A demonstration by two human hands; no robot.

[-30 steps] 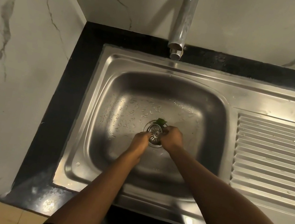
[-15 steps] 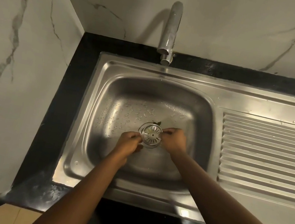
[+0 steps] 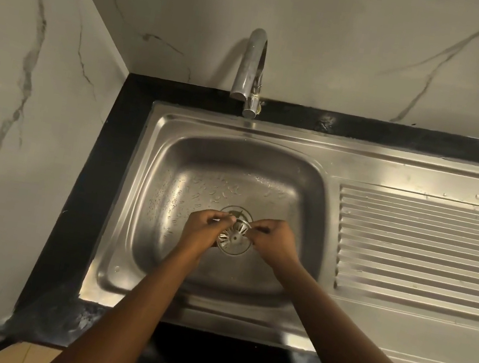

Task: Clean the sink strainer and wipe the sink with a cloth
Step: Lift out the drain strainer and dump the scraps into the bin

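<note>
Where the strainer is: the strainer (image 3: 234,238) is held between both hands over the middle of the sink (image 3: 154,265) basin, just on the near side of the drain opening (image 3: 237,212) and partly covering it.
Strainer facing: its round slotted face and centre knob tilt up toward the counter's front edge. It is a disc, so it has no long axis, and the slots radiate from the knob.
Left hand: the left hand (image 3: 203,229) is curled, with its fingertips pinching the strainer's rim on the upper left.
Right hand: the right hand (image 3: 274,241) is curled too and pinches the rim on the upper right.
Drain opening: a small dark scrap lies in the visible part; what it is cannot be told.
Basin floor: water drops (image 3: 198,193) are scattered left of and behind the drain.
Sink position: it is set into the black counter (image 3: 97,189) at the left end, with the ribbed drainboard (image 3: 424,244) running toward the right edge.
Tap: the tap (image 3: 252,69) rises at the counter's back edge, its spout curving down over the sink's rear rim.
Walls: marble-veined walls (image 3: 347,57) meet at the back-left corner.
</note>
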